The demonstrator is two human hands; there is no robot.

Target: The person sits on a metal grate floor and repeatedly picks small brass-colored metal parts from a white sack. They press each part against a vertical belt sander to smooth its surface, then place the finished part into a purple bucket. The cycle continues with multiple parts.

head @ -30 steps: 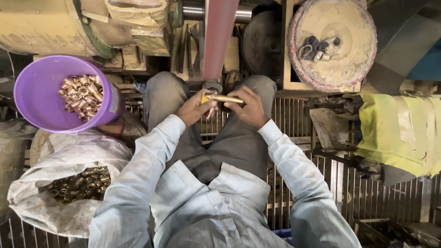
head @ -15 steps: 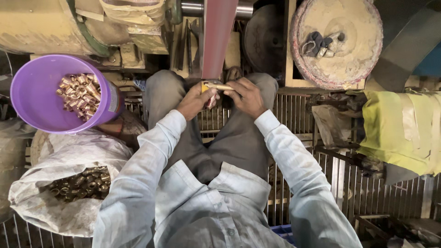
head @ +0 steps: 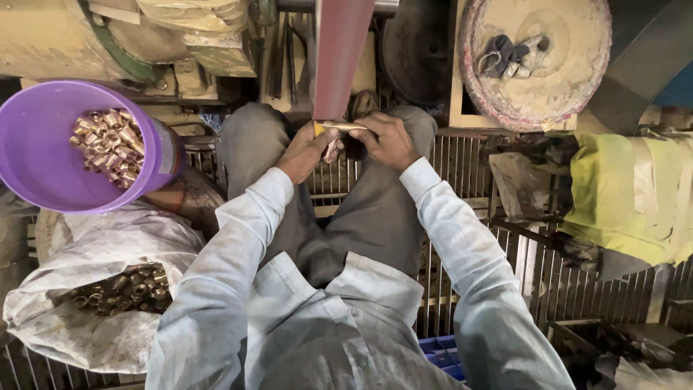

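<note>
A short brass-coloured rod (head: 342, 126) lies crosswise between both hands, pressed against the lower end of a reddish sanding belt (head: 339, 58). My left hand (head: 307, 150) grips its left end, which has a yellow tip. My right hand (head: 388, 139) grips its right end. Both hands sit above my knees in grey trousers. A purple basin (head: 43, 166) at the left holds several shiny brass fittings (head: 110, 139). Below it a white sack (head: 94, 339) holds several darker fittings (head: 119, 289).
A round dusty disc (head: 534, 61) with a grey rag on it stands at the upper right. A yellow-green cloth (head: 635, 191) lies at the right. A metal grate floor (head: 505, 289) runs under my legs. Machine parts crowd the top left.
Both hands have carried the rod upward from above my lap to the bottom end of the belt. The basin and sack have not moved.
</note>
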